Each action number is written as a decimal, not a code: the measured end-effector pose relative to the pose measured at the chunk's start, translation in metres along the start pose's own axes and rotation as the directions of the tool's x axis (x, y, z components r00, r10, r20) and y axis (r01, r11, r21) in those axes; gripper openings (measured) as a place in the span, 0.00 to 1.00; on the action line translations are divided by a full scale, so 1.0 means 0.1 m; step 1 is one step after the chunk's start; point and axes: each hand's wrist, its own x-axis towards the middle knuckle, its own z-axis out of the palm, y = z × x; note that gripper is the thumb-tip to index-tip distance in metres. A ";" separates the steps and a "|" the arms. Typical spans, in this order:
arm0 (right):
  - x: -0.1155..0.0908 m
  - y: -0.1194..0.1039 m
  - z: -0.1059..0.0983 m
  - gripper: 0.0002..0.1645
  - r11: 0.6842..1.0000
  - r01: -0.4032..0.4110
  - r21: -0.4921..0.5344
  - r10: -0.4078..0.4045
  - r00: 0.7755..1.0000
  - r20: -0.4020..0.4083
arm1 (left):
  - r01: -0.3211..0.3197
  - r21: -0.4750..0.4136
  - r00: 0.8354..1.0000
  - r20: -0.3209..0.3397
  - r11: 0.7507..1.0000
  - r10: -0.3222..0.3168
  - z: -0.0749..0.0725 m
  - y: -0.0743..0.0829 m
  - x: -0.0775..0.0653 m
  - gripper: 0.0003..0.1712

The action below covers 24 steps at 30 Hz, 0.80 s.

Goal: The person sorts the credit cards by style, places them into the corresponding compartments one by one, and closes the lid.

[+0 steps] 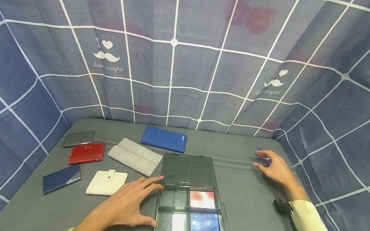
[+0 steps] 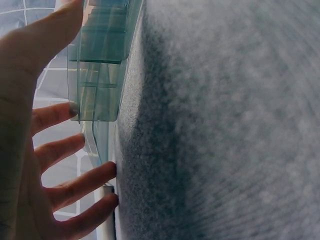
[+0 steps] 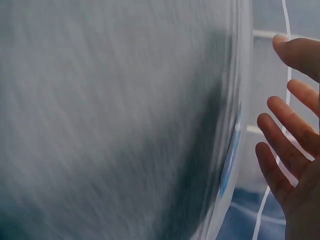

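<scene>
A translucent dark green divided box (image 1: 188, 209) stands near the front with its lid (image 1: 188, 169) folded back. Its right compartments hold a pink-and-white card (image 1: 202, 200) and a blue VIP card (image 1: 205, 224). My left hand (image 1: 125, 205) spreads along the box's left side, thumb and fingers straight; in the left wrist view a fingertip (image 2: 73, 108) meets the box wall. At the far right, my right hand (image 1: 276, 167) hovers over a small flat blue thing (image 1: 258, 153), mostly hidden. In the right wrist view, its fingers are relaxed and apart from the flat blue thing (image 3: 230, 160).
Left of the box lie a grey wallet (image 1: 135, 156), a cream card holder (image 1: 106, 183), a navy card holder (image 1: 61, 179), a red one (image 1: 86, 153) and a dark grey one (image 1: 78, 139). A blue wallet (image 1: 163, 139) lies behind. A checked curtain (image 1: 187, 66) surrounds the table.
</scene>
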 end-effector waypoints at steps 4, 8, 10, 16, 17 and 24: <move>0.02 0.15 -0.09 0.33 0.999 -0.040 -0.003 0.040 0.999 0.022 | -0.004 0.005 1.000 -0.001 1.000 0.004 0.00 0.01 0.00 0.54; 0.04 0.28 -0.15 0.34 0.997 -0.075 -0.034 0.076 0.995 0.057 | 0.000 0.006 1.000 0.005 1.000 0.000 0.00 0.01 0.00 0.54; 0.06 0.34 -0.17 0.35 0.995 -0.090 -0.052 0.093 0.994 0.062 | 0.002 0.005 1.000 0.006 1.000 -0.002 0.00 0.01 0.00 0.54; 0.08 0.50 -0.23 0.37 0.987 -0.140 -0.076 0.145 0.987 0.070 | 0.001 0.008 1.000 0.005 1.000 -0.001 0.00 0.01 0.00 0.55; 0.08 0.53 -0.23 0.38 0.987 -0.144 -0.076 0.149 0.986 0.074 | 0.002 0.011 1.000 0.004 1.000 -0.002 0.00 0.01 0.00 0.55; 0.08 0.61 -0.21 0.40 0.983 -0.157 -0.094 0.167 0.981 0.103 | -0.008 0.017 1.000 -0.008 1.000 0.008 0.01 0.01 -0.01 0.55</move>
